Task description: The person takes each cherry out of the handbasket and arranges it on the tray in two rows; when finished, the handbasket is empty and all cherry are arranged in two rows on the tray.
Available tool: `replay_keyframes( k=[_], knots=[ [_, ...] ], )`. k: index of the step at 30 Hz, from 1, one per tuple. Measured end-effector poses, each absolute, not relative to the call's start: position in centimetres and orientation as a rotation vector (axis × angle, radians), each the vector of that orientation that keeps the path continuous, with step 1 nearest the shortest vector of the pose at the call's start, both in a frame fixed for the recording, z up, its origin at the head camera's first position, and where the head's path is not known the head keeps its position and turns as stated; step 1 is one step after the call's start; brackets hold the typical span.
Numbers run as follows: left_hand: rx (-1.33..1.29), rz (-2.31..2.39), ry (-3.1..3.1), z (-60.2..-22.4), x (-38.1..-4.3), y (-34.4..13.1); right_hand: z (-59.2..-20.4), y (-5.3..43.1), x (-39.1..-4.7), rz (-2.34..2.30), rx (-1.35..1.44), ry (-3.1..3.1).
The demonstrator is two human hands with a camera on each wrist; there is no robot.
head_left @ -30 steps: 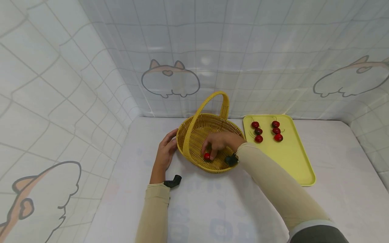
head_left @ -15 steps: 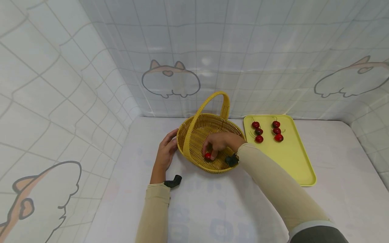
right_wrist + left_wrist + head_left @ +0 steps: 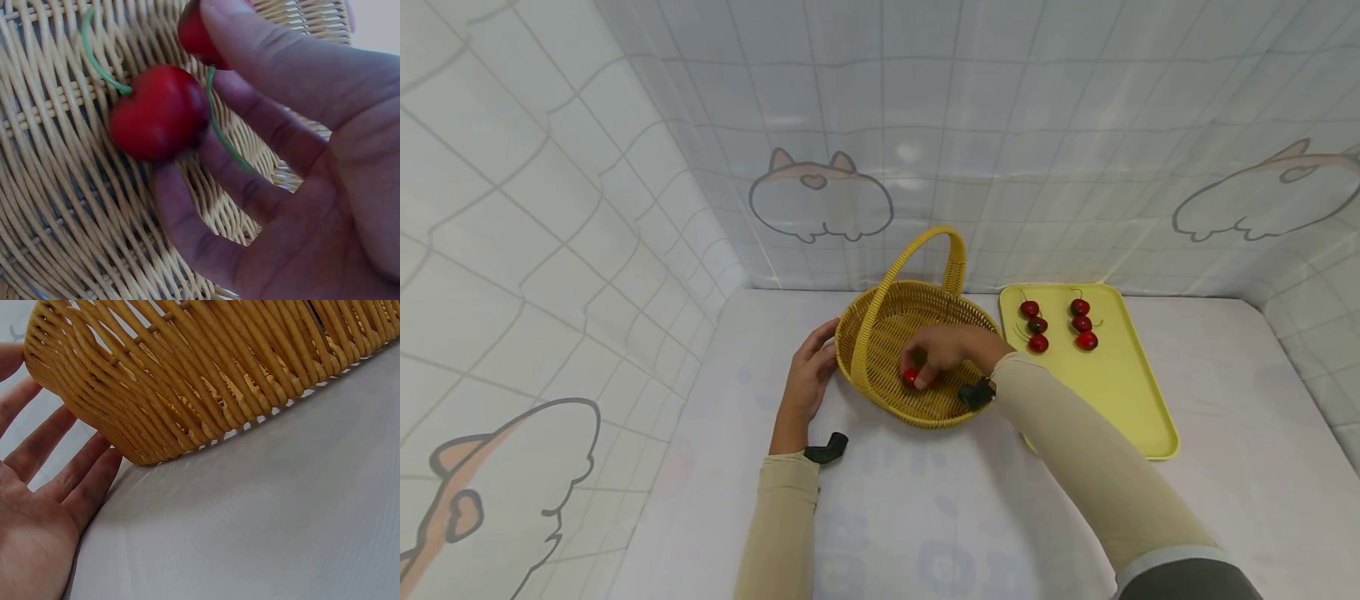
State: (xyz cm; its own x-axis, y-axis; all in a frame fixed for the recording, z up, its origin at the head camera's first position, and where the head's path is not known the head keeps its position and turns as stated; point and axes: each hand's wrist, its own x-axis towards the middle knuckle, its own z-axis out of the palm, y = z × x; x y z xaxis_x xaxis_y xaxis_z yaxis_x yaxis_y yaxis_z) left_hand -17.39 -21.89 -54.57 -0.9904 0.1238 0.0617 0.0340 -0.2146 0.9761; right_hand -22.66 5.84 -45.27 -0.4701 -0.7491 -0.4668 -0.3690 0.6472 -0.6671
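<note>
A yellow wicker basket (image 3: pixel 880 333) with a tall handle stands on the table. My left hand (image 3: pixel 812 371) rests its extended fingers (image 3: pixel 81 469) against the basket's left outer side, palm facing it. Inside the basket, my right hand (image 3: pixel 947 348) reaches down and pinches a red cherry (image 3: pixel 199 34) between thumb and fingers; its green stem hangs toward the palm. A second cherry (image 3: pixel 161 112) with a green stem is right at the tips of the lower fingers (image 3: pixel 200 250), over the woven bottom. In the head view the hand partly hides both cherries.
To the basket's right lies a yellow tray (image 3: pixel 1120 400) with several cherries (image 3: pixel 1081 323) in two columns at its far end. The right forearm (image 3: pixel 1090 450) crosses over the tray's near-left edge. A white patterned curtain (image 3: pixel 1037 125) stands behind the table.
My right hand has moved slightly up and back inside the basket, and the red cherry at its fingers has shifted a little with it. My left hand and the basket stay still.
</note>
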Motion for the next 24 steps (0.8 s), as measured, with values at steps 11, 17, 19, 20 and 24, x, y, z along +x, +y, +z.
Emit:
replay_keyframes(
  k=[11,17,19,20,24],
  knots=[
    [0.218,2.4,1.919,-54.8,-17.5,-21.9,-44.4,7.1,-23.0,-0.81,-0.818,2.161],
    [0.215,2.395,1.926,-54.8,-17.6,-21.9,-43.7,7.8,-23.0,-0.895,-0.779,2.162],
    [0.209,2.391,1.929,-54.9,-17.6,-21.9,-43.5,8.2,-23.0,-0.913,-0.781,2.168],
    [0.203,2.39,1.929,-55.0,-17.7,-21.9,-43.4,8.3,-23.0,-0.925,-0.777,2.17],
    [0.194,2.385,1.934,-55.1,-17.7,-22.1,-42.8,9.1,-22.9,-0.971,-0.735,2.172]
  ],
)
